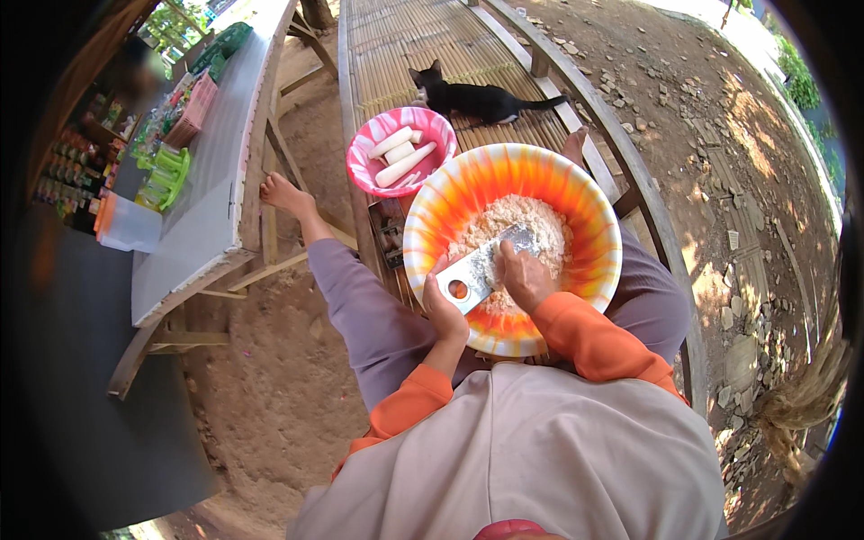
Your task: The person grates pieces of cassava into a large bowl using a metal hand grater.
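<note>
Head view shows us looking down on one large orange-and-white bowl resting on our lap, over the slatted bamboo surface we sit astride. In the bowl lies one heap of pale grated pulp, and across it leans one flat metal grater, tilted, its lower end at the near rim.

We count two hands. Our left hand sits at the near-left rim, fingers closed around the grater's lower end and holding it up. Our right hand lies on the grater's face, just beside the left hand, fingers curled down against the metal; whether they pinch a piece of root we cannot tell, since the hand covers whatever is beneath. Both forearms come up from the lower edge in orange sleeves, bent inward toward the bowl.

Beyond the big bowl, touching its far-left rim, stands one smaller pink-and-white bowl holding about four peeled white roots. Farther along the slats lies one black cat. One bare foot reaches out to our left above the dirt. To the left stands one long grey table with one green rack and one pink basket.
</note>
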A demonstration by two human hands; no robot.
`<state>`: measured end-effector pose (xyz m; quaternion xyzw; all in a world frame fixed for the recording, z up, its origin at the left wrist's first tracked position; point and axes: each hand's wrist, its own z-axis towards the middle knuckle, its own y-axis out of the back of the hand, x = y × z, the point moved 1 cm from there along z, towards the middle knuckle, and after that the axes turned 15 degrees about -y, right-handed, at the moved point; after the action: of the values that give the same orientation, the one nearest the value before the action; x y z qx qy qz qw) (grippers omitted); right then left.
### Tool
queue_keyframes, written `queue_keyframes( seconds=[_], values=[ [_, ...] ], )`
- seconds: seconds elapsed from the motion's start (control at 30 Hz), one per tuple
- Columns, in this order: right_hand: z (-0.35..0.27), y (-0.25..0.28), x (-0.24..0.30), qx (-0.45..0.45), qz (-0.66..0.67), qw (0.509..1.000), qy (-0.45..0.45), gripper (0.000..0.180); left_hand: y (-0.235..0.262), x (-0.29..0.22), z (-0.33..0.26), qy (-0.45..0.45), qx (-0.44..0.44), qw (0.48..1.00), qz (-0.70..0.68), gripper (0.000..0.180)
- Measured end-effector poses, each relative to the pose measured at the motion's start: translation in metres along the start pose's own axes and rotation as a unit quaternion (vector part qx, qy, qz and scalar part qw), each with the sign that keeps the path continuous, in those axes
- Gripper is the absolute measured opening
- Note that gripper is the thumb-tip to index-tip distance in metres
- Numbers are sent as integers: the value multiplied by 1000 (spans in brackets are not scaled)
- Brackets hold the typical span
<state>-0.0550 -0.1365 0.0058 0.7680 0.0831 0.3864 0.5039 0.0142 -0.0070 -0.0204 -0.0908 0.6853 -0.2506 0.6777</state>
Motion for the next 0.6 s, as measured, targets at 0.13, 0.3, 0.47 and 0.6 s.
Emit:
queue_keyframes(
  seconds=[0.13,0.3,0.47,0.6],
  values=[
    [19,-16,-32,-38,-6,999,-19,22,-5,-7,-3,9,-6,1000,2,46],
    [30,-17,-40,-32,-21,998,-42,26,-2,-3,-2,-6,18,1000,-2,47],
    [13,-22,-42,-96,-34,995,24,22,0,-4,-5,13,9,1000,3,47],
    [48,-20,-58,-38,-23,998,-44,25,-4,-6,-3,-3,23,1000,16,47]
  ],
)
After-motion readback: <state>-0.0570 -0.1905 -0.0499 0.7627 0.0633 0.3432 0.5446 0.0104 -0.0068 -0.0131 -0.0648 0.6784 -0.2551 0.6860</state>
